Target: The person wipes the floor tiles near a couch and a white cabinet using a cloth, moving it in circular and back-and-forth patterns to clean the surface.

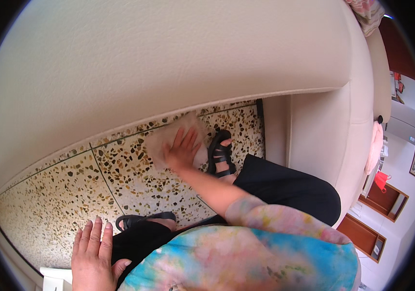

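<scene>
My right hand [184, 151] presses palm-down on a pale, thin cloth [156, 142], its fingers spread rather than curled around it. Under the cloth is a speckled terrazzo floor [131, 185], just in front of the lower edge of a cream sofa [178, 51]. Hand and cloth look slightly blurred. At the lower left, my left hand [93, 251] is held flat with its fingers extended, beside my black-trousered left leg [138, 236]. Nothing shows in its grasp; its palm is hidden.
My sandalled feet [222, 152] stand on the floor near the cloth. A cream upholstered side [316, 134] bounds the right. A white plastic-looking object [56, 276] sits by my left hand. Brown doors [364, 236], a pink cloth [374, 147] and a red item [382, 180] appear far right.
</scene>
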`<control>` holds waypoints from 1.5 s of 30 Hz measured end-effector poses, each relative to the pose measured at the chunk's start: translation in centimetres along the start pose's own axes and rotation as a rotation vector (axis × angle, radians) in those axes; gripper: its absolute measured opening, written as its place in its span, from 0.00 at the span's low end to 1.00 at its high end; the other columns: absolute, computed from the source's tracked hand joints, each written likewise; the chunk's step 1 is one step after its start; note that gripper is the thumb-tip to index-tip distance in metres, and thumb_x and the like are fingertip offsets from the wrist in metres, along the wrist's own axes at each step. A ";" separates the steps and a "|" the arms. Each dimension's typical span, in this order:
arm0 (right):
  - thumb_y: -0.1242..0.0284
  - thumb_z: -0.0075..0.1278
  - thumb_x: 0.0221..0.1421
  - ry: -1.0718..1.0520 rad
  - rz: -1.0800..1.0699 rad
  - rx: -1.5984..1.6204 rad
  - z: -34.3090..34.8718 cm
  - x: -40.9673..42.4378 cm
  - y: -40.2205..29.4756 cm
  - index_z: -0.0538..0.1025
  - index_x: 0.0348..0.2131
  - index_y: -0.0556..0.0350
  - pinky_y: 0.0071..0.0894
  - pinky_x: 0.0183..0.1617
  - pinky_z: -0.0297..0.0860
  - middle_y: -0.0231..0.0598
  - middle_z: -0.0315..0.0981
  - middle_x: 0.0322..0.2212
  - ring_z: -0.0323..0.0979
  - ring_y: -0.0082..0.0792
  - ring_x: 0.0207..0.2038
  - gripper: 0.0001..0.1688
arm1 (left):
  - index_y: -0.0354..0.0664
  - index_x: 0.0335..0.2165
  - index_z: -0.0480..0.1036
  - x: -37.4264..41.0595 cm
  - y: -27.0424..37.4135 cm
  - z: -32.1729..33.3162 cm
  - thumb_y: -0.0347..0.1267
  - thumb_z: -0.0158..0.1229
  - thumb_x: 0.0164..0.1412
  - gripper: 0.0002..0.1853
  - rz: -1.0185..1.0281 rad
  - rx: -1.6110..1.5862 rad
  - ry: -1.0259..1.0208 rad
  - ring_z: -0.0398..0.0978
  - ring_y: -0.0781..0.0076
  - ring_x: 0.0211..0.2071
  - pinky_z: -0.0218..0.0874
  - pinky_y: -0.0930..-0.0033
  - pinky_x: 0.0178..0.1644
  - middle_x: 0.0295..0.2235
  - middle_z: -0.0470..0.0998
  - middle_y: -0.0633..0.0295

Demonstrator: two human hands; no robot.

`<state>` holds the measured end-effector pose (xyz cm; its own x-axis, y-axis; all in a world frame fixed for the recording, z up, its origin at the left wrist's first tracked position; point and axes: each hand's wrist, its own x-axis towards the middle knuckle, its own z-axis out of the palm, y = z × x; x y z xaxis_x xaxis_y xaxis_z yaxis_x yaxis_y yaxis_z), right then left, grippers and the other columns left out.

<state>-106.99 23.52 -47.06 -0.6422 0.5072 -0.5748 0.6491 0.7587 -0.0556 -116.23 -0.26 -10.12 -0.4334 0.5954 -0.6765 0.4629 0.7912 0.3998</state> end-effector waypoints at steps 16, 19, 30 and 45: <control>0.40 0.33 0.56 -0.032 -0.078 -0.054 -0.3 0.0 -1.1 0.35 0.64 0.67 0.72 0.63 0.30 0.71 0.22 0.63 0.24 0.66 0.66 0.58 | 0.35 0.58 0.58 0.7 0.3 -0.4 0.37 0.58 0.54 0.35 0.018 0.017 -0.048 0.58 0.44 0.58 0.49 0.52 0.62 0.57 0.61 0.44; 0.39 0.34 0.56 0.071 -0.187 0.050 0.5 -3.7 -2.0 0.36 0.64 0.66 0.75 0.62 0.29 0.69 0.23 0.64 0.24 0.67 0.66 0.58 | 0.35 0.58 0.58 1.2 0.3 -0.8 0.37 0.58 0.54 0.35 0.023 0.003 -0.049 0.58 0.45 0.58 0.49 0.52 0.63 0.58 0.61 0.44; 0.43 0.38 0.56 0.417 0.145 0.053 -4.6 11.3 0.7 0.42 0.63 0.67 0.81 0.59 0.33 0.67 0.26 0.64 0.28 0.63 0.67 0.54 | 0.36 0.59 0.57 1.6 -0.3 -0.3 0.33 0.58 0.52 0.36 -0.035 0.004 -0.063 0.58 0.44 0.58 0.49 0.53 0.63 0.58 0.61 0.44; 0.42 0.29 0.58 -0.186 -0.277 -0.134 -0.5 -2.1 -2.5 0.37 0.66 0.57 0.72 0.64 0.25 0.57 0.19 0.66 0.21 0.54 0.68 0.52 | 0.36 0.59 0.57 1.0 0.0 0.6 0.35 0.59 0.54 0.36 -0.026 0.010 -0.045 0.59 0.44 0.57 0.50 0.53 0.62 0.57 0.62 0.42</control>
<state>-107.44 20.78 -45.25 -0.6927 0.2010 -0.6927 0.3936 0.9101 -0.1295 -116.20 0.24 -11.11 -0.4105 0.5673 -0.7139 0.4595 0.8049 0.3754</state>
